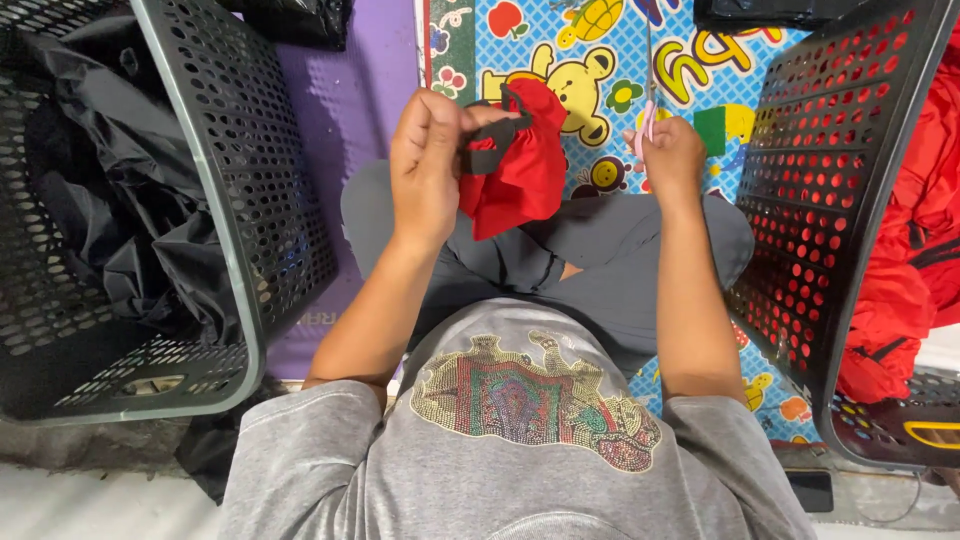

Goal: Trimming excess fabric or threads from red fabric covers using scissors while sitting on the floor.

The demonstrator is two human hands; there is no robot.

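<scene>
left hand (pixel 428 160): yours, raised over your lap, grip pinched on the dark strap end of the red fabric piece (pixel 520 165).
red fabric piece: hangs bunched from that pinch, between your two hands, above your crossed legs in grey trousers (pixel 610 260).
right hand (pixel 672 160): grip closed around pink-handled scissors (pixel 646 120); blades point up and away from you. Hand sits just right of the fabric, not touching it.
left basket (pixel 215 170): dark perforated plastic, tilted, holds crumpled black fabric (pixel 100 190).
right basket (pixel 830 190): same type, tilted toward you; red fabric pile (pixel 915 220) shows through the holes and over the rim.
floor: colourful cartoon play mat (pixel 600 60) under your legs, purple mat (pixel 350 90) beside it on the left.
contact: both baskets sit close to your knees; can't tell if they touch.
</scene>
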